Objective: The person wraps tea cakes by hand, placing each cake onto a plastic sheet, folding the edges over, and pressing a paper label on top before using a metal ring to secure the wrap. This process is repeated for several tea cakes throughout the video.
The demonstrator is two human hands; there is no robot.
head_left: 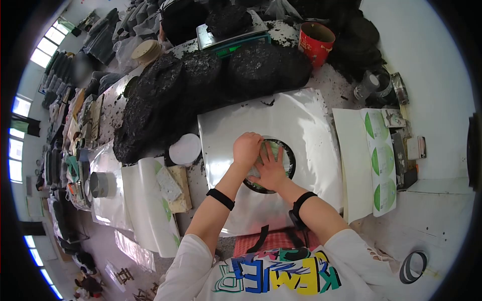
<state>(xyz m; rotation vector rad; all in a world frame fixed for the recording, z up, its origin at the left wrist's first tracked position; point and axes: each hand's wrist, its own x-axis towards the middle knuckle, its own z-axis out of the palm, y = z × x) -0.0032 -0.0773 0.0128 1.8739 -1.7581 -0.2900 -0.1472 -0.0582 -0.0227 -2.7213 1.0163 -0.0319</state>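
Centrally, on a pale wrapping sheet (301, 118): round cake (287, 150), dark-rimmed, with green paper on its face, lying flat near the sheet's middle. Wide bare margin of sheet above, to the right and below; less to the left, where the sheet's edge meets a small white disc (185, 149) and a wooden block (181, 188).

Left hand (247, 148) on the cake's upper-left rim, knuckles up, fingers curled down over the edge; impossible to tell whether clenched on the rim or only resting there. Right hand (271, 169) spread flat across the cake's middle, fingers apart and pointing up-left, palm down, grasping nothing. Both hands touching each other and covering most of the left half; right rim and lower rim exposed.

Beyond the sheet's far edge, touching it: pile of dark cakes (201, 85), blocking room upward and to the upper left. Further back, a scale (231, 35) and a red bucket (315, 42). Just right of the sheet, a strip of green round labels (382, 160). Well apart at lower right, a tape roll (412, 266) on bare tabletop.
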